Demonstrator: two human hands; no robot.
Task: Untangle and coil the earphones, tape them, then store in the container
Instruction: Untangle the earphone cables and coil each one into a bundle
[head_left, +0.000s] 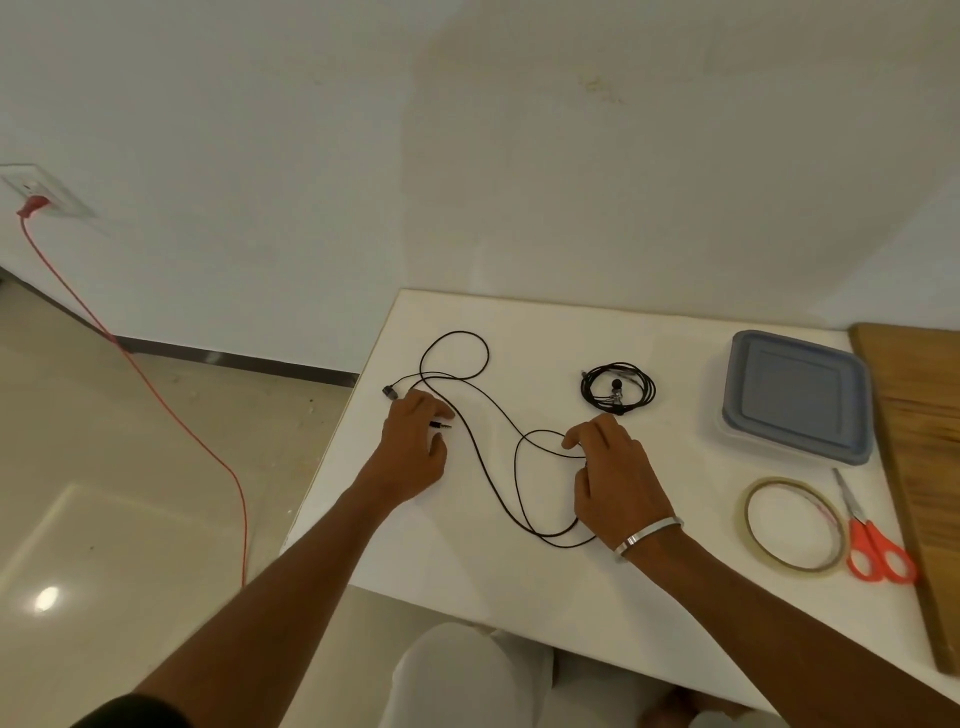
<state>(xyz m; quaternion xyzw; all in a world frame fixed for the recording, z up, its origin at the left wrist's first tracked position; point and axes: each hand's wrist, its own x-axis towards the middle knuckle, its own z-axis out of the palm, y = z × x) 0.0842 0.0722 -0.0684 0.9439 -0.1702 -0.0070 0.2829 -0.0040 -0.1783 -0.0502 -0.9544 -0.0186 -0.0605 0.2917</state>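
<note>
Nearest: right hand (618, 467), fingers curled down onto loose black earphone cable (470, 431), grip hidden beneath palm. Left hand (415, 447), fingers bent over the jack end; actual pinch unclear. Right side: tape roll (753, 551), red-handled scissors (872, 545). Farther: second coiled earphone set (618, 389), lidded blue container (795, 395), all on white table (519, 582).

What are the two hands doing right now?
Left hand: open, fingers resting on the earphone cable near its plug.
Right hand: curled over the cable; grip cannot be told.
</note>
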